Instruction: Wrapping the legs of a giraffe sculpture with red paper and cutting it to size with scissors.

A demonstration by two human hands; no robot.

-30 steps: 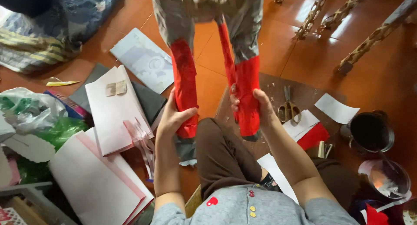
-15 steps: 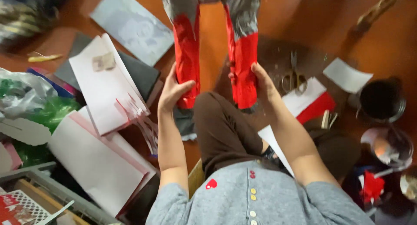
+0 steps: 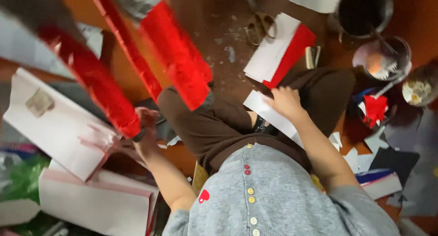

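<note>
A grey cardboard figure has two legs wrapped in red fringed paper; it hangs tilted across the upper left. My left hand (image 3: 145, 126) grips the lower end of the left red leg (image 3: 91, 81). The right red leg (image 3: 180, 58) hangs free above my brown-trousered knee (image 3: 205, 122). My right hand (image 3: 285, 101) lies over my other knee, fingers bent and closed on the edge of a white paper sheet (image 3: 269, 116) that rests there.
Scissors (image 3: 260, 26) and a white-and-red paper stack (image 3: 279, 53) lie on the wooden floor ahead. A dark pot (image 3: 365, 10), a bowl with a brush (image 3: 383, 58) and a red paper scrap (image 3: 375, 108) sit at the right. White sheets (image 3: 59, 122) and a green bag (image 3: 23, 176) lie at the left.
My right hand let go of the right red leg and dropped to the white paper on my knee. The figure has tilted and looms closer; my left hand still holds its leg.
</note>
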